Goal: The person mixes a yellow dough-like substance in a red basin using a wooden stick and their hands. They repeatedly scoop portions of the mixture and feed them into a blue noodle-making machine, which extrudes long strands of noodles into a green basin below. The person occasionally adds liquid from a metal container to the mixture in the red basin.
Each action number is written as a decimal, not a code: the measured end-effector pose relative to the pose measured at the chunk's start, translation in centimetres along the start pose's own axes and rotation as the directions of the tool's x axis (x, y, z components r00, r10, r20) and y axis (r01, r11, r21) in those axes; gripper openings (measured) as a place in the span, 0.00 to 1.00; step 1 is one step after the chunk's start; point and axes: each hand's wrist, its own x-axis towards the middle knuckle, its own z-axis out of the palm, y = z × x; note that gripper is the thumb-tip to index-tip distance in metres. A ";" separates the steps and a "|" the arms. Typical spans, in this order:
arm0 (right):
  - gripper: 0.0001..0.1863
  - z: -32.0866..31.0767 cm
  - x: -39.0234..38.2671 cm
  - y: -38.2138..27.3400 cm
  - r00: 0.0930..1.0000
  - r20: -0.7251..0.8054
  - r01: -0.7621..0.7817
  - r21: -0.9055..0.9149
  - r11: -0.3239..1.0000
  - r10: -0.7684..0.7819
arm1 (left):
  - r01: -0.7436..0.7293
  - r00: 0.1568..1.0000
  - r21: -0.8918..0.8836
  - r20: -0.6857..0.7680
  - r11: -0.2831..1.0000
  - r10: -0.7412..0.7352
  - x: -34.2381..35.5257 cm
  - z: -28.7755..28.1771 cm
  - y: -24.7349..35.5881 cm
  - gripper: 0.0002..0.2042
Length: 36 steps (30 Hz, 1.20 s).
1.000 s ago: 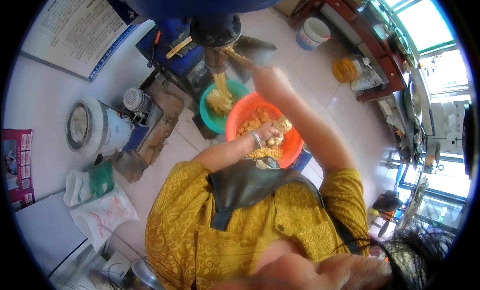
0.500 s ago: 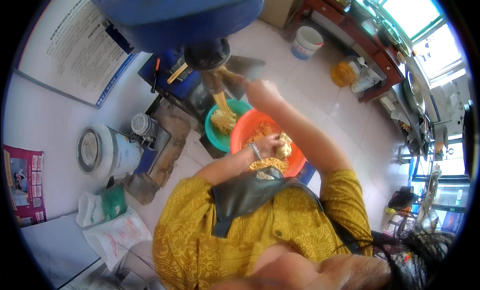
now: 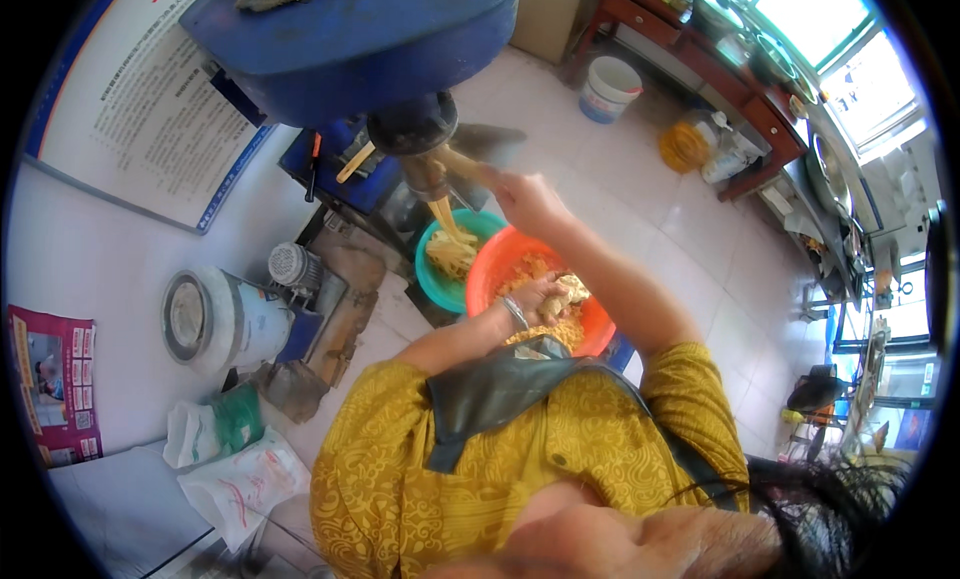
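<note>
A blue machine point(image 3: 350, 49) with a dark metal feed head point(image 3: 413, 125) stands in front of me. My right hand point(image 3: 530, 204) grips a wooden stick point(image 3: 462, 164), its far end at the feed head. Pale yellow strands point(image 3: 443, 214) hang from the spout into a green basin point(image 3: 432, 284), piled in a tangle. My left hand point(image 3: 540, 304) grasps a pale dough lump point(image 3: 567, 289) over an orange basin point(image 3: 600, 329) of crumbly yellow mixture, nearer me and partly overlapping the green one.
Left: a lidded bucket point(image 3: 190, 319), motor point(image 3: 295, 266), sacks point(image 3: 243, 479) and wall board point(image 3: 120, 109). Back right: a white bucket point(image 3: 610, 89), jug of yellow liquid point(image 3: 683, 149), wooden table point(image 3: 655, 24) and metal counter point(image 3: 820, 209) with pans. A tiled floor point(image 3: 700, 269) lies between.
The view has shifted, so most of the scene sits lower and more of the blue machine shows. Both hands keep their holds, with only slight movement at the stick and dough.
</note>
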 end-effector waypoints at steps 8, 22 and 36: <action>0.24 2.0 1.4 2.0 0.993 -0.073 0.094 -0.012 0.995 -0.095 | 0.023 0.963 0.247 -0.266 0.969 0.045 -0.7 0.1 0.2 0.26; 0.30 -2.4 0.6 -1.1 0.952 0.299 0.174 -0.370 0.913 -0.060 | -0.063 0.929 0.201 -0.346 0.977 0.131 -2.5 -0.3 0.3 0.13; 0.34 -0.9 0.9 -0.7 0.962 0.267 0.172 -0.441 0.881 -0.054 | -0.214 0.893 0.646 -0.174 0.733 0.415 -2.4 -0.2 0.2 0.27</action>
